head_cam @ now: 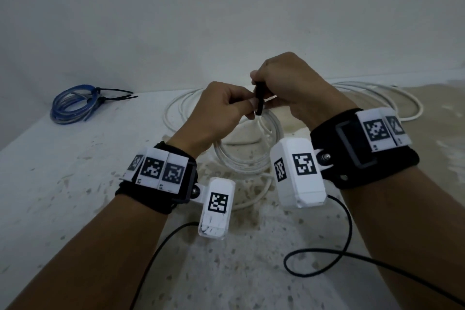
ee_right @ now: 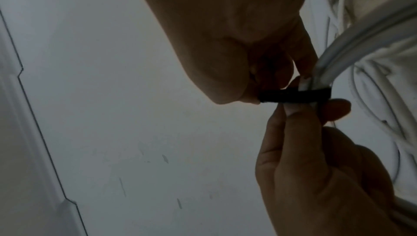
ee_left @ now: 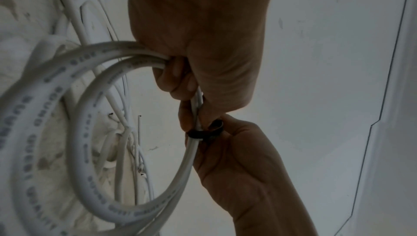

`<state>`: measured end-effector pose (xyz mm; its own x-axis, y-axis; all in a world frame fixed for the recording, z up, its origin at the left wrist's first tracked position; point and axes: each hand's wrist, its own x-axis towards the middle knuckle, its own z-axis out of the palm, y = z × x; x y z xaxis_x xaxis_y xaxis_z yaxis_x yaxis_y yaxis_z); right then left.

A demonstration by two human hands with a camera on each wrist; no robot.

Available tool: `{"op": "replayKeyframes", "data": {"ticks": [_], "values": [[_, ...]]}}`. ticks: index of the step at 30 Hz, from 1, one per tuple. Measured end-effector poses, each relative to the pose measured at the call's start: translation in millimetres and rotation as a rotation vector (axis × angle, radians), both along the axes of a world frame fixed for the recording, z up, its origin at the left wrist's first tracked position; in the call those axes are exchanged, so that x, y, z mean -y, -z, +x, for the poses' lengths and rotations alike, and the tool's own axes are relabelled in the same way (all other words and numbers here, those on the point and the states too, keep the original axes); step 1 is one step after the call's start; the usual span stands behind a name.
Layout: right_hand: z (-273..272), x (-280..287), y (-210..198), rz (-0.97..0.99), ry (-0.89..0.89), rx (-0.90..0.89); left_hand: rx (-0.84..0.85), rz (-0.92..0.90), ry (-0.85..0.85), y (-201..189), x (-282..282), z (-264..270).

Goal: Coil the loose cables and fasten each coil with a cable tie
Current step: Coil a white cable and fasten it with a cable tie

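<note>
White cable coil gripped by left hand; right hand pinches one black tie.

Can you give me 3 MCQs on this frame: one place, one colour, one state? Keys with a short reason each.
1. Where does the blue coil lie?
A. far left on the table
B. under the right wrist
C. in the left hand

2. What colour is the tie being wrapped round the white coil?
A. red
B. black
C. white

3. What is the state of the blue coil?
A. loose
B. uncoiled
C. already tied

Key: 1 A, it lies by the wall, apart from both hands. 2 B, a dark band crosses the white strands between the left hand and right hand. 3 C, black ties cinch its strands.
</note>
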<state>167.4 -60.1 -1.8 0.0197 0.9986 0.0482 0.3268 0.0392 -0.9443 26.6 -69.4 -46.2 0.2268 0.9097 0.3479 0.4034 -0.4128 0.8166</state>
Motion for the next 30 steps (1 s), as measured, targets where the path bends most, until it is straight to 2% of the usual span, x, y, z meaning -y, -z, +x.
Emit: {"op": "replayKeyframes", "data": {"ticks": [8,10,14,18,22,27,30], "values": [[6,-14,8,0.121,0.21,0.134,0.046,0.034,0.05,0,7,10],[6,-16,11,0.086,0.22,0.066,0.066,0.048,0.057,0,7,10],[7,-16,17,-0.017,0.197,-0.193,0.053,0.049,0.046,0,5,8],[8,-10,14,-0.078,0.06,-0.249,0.067,-0.015,-0.023,-4,4,6],[4,-6,10,0.024,-0.076,-0.047,0.145,-0.107,-0.083,-3,2,2],[3,-9,8,0.236,0.038,0.336,0.11,-0.076,-0.032,-1,6,8],[7,-11,9,0.238,0.086,0.391,0.132,-0.035,0.001,0,7,10]]}}
